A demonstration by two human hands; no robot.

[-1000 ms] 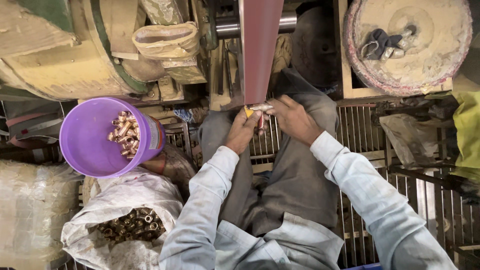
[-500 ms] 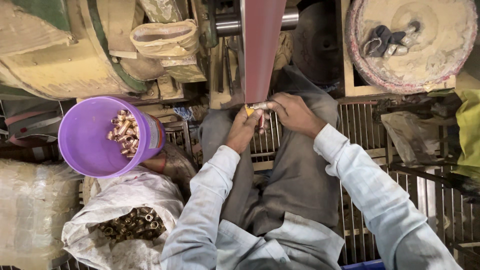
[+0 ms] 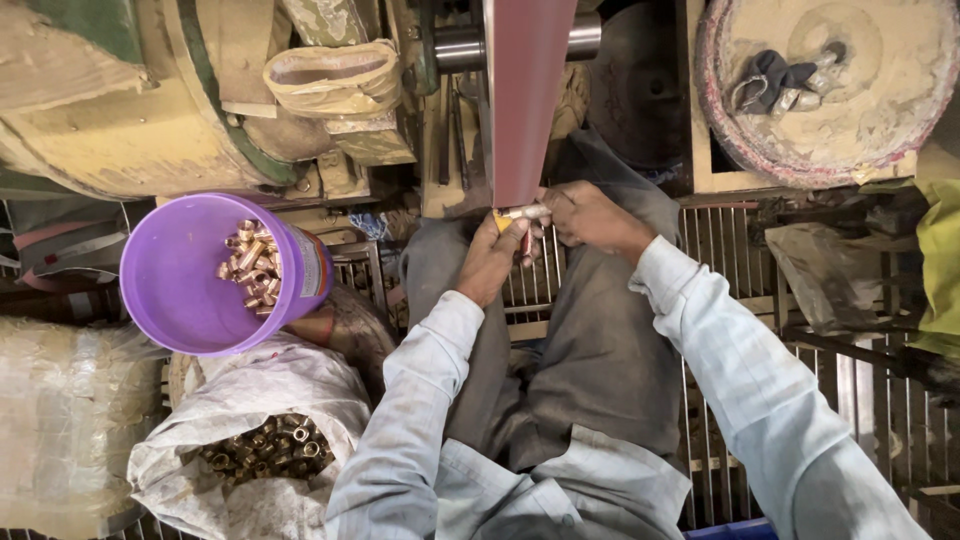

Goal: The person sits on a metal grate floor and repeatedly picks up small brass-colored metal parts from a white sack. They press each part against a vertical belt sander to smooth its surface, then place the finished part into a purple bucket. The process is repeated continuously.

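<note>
Left hand (image 3: 492, 258) and right hand (image 3: 590, 215), fingers pinched around small shiny metal fitting (image 3: 522, 213), against smooth reddish sanding belt (image 3: 527, 95); round purple bucket (image 3: 210, 275) of brass pieces left of belt.

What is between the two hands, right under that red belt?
In the head view, a small shiny metal fitting lies between the left hand and the right hand; both grip it against the lower end of the red belt.
</note>
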